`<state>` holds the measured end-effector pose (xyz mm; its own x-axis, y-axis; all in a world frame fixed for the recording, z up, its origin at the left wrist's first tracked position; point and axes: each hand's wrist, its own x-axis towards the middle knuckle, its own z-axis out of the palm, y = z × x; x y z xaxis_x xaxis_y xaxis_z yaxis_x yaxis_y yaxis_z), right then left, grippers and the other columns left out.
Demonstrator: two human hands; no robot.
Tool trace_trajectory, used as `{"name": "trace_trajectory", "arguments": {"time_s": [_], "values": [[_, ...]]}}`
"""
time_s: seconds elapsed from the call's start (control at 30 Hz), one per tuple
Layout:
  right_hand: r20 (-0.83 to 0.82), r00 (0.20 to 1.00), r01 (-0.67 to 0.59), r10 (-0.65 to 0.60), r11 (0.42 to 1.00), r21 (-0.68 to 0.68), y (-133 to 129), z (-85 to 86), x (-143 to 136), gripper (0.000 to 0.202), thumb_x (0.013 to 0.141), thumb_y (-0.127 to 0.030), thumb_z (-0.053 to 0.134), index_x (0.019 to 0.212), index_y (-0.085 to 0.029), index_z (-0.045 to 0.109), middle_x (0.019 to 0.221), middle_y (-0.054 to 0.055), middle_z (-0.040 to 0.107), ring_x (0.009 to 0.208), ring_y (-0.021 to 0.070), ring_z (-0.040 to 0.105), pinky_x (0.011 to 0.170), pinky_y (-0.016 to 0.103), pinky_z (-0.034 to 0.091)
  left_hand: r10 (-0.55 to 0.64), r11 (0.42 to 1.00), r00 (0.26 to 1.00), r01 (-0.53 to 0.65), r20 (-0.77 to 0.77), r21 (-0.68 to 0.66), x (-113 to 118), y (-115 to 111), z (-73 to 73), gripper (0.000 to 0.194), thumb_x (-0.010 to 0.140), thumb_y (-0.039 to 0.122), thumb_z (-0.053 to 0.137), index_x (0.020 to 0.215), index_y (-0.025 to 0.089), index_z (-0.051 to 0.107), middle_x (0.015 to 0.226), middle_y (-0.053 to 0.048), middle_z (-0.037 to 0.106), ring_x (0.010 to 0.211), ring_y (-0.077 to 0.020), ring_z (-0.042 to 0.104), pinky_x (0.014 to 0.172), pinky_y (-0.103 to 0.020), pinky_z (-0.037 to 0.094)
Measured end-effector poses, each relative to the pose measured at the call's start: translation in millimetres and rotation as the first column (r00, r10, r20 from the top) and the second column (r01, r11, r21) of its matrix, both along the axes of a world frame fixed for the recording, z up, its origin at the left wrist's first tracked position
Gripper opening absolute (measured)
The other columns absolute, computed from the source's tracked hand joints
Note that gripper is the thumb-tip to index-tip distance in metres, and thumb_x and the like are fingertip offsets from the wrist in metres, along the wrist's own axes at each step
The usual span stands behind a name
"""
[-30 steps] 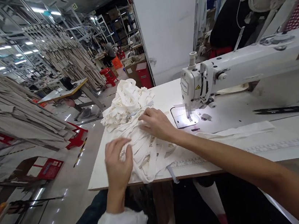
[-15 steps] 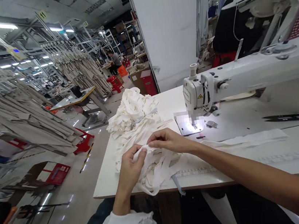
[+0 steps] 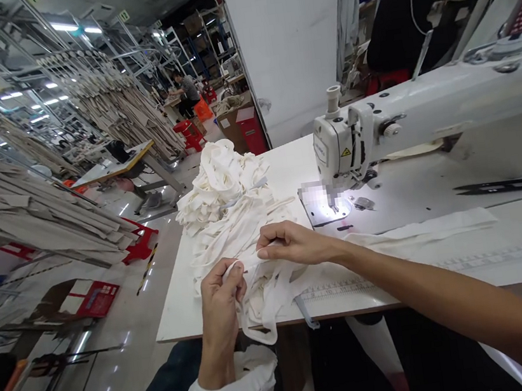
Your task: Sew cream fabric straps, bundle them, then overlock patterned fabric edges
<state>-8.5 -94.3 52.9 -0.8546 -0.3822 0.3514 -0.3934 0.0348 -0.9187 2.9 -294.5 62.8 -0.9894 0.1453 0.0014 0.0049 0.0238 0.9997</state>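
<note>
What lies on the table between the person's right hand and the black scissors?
In the head view, between the right hand and the black scissors lie the lit needle plate and a flat white fabric strip.

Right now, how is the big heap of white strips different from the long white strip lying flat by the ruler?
The heap of white strips is tangled and piled high; the long flat strip lies straight and single. The heap sits left of the sewing machine; the flat strip lies in front of it. Both hands pinch strips from the heap; nothing touches the flat strip's far end. Both are the same off-white cloth.
</note>
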Motion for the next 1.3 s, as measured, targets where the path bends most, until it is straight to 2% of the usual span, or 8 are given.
{"name": "trace_trajectory", "arguments": {"time_s": [0.27, 0.4, 0.53, 0.67, 1.03, 1.17, 1.23, 1.3], "values": [[0.008, 1.000, 0.015, -0.015, 1.000, -0.001, -1.9, -0.8, 1.0, 0.016, 0.086, -0.029, 0.063, 0.078, -0.014, 0.064, 0.078, 0.002, 0.060, 0.071, 0.0128, 0.051, 0.064, 0.025, 0.039, -0.012, 1.000, 1.000, 0.012, -0.002, 0.001, -1.4, -5.3, -4.0, 0.024, 0.074, 0.035, 0.071, 0.066, 0.015, 0.061, 0.048, 0.007, 0.037, 0.043, -0.0046, 0.030, 0.045, -0.021, 0.019], [0.059, 0.998, 0.038, -0.037, 0.999, -0.013, -3.4, -2.6, 0.3, 0.018, 0.085, -0.031, 0.065, 0.081, -0.013, 0.067, 0.079, 0.002, 0.061, 0.071, 0.0126, 0.052, 0.063, 0.025, 0.039, -0.018, 0.985, 0.998, 0.006, -0.065, -0.171, -3.2, -8.3, -4.0, 0.029, 0.078, 0.038, 0.068, 0.062, 0.016, 0.059, 0.049, 0.007, 0.037, 0.045, -0.0053, 0.026, 0.045, -0.021, 0.020], [0.108, 0.993, 0.051, -0.049, 0.999, -0.013, -4.8, -2.8, 0.5, 0.020, 0.083, -0.033, 0.067, 0.082, -0.013, 0.070, 0.078, 0.003, 0.064, 0.071, 0.0132, 0.054, 0.063, 0.025, 0.040, -0.011, 0.955, 0.991, -0.029, -0.133, -0.297, -3.1, -5.6, -2.0, 0.023, 0.075, 0.039, 0.072, 0.078, 0.017, 0.071, 0.058, 0.003, 0.054, 0.048, -0.0074, 0.033, 0.046, -0.022, 0.025], [0.126, 0.991, 0.052, -0.051, 0.999, -0.002, -6.1, -2.9, 1.0, 0.018, 0.082, -0.031, 0.067, 0.082, -0.014, 0.071, 0.080, 0.003, 0.065, 0.073, 0.0141, 0.056, 0.064, 0.025, 0.041, 0.001, 0.953, 0.986, -0.052, -0.169, -0.299, -2.1, -2.8, -2.3, 0.021, 0.073, 0.037, 0.073, 0.078, 0.017, 0.071, 0.065, 0.001, 0.061, 0.053, -0.0097, 0.043, 0.048, -0.022, 0.030], [0.157, 0.987, 0.034, -0.029, 0.999, -0.033, -6.7, -6.2, 1.2, 0.024, 0.081, -0.037, 0.070, 0.082, -0.013, 0.068, 0.080, 0.002, 0.062, 0.072, 0.0135, 0.053, 0.064, 0.025, 0.040, 0.036, 0.987, 0.999, -0.031, 0.030, -0.155, 0.6, -1.8, -0.1, 0.033, 0.067, 0.043, 0.076, 0.075, 0.013, 0.066, 0.051, 0.008, 0.039, 0.044, -0.0038, 0.023, 0.043, -0.019, 0.015], [0.044, 0.996, 0.073, -0.074, 0.997, 0.011, -7.4, -4.9, 3.9, 0.020, 0.087, -0.032, 0.066, 0.083, -0.013, 0.068, 0.079, 0.003, 0.063, 0.071, 0.0134, 0.056, 0.064, 0.025, 0.043, 0.022, 0.957, 0.987, -0.068, -0.162, -0.283, 3.1, -3.4, -0.8, 0.024, 0.078, 0.039, 0.069, 0.075, 0.015, 0.066, 0.056, 0.003, 0.052, 0.046, -0.0071, 0.038, 0.044, -0.020, 0.028], [-0.222, 0.966, 0.156, -0.136, 0.985, 0.074, -8.0, -7.0, 5.3, 0.016, 0.091, -0.027, 0.062, 0.085, -0.014, 0.068, 0.078, 0.004, 0.063, 0.071, 0.0136, 0.056, 0.064, 0.025, 0.044, -0.053, 0.872, 0.871, -0.198, -0.488, -0.447, 3.3, -8.8, -4.5, 0.014, 0.085, 0.029, 0.063, 0.080, 0.017, 0.068, 0.068, -0.002, 0.064, 0.059, -0.0115, 0.055, 0.054, -0.023, 0.039], [-0.587, 0.787, 0.310, -0.192, 0.945, 0.106, -8.7, -11.6, 6.5, 0.014, 0.095, -0.021, 0.056, 0.089, -0.015, 0.068, 0.074, 0.003, 0.060, 0.070, 0.0137, 0.054, 0.065, 0.027, 0.043, -0.263, 0.738, 0.552, -0.413, -0.791, -0.534, 2.4, -18.9, -9.5, 0.009, 0.085, 0.016, 0.063, 0.091, 0.018, 0.070, 0.068, -0.002, 0.066, 0.061, -0.0126, 0.059, 0.059, -0.024, 0.041]]}}
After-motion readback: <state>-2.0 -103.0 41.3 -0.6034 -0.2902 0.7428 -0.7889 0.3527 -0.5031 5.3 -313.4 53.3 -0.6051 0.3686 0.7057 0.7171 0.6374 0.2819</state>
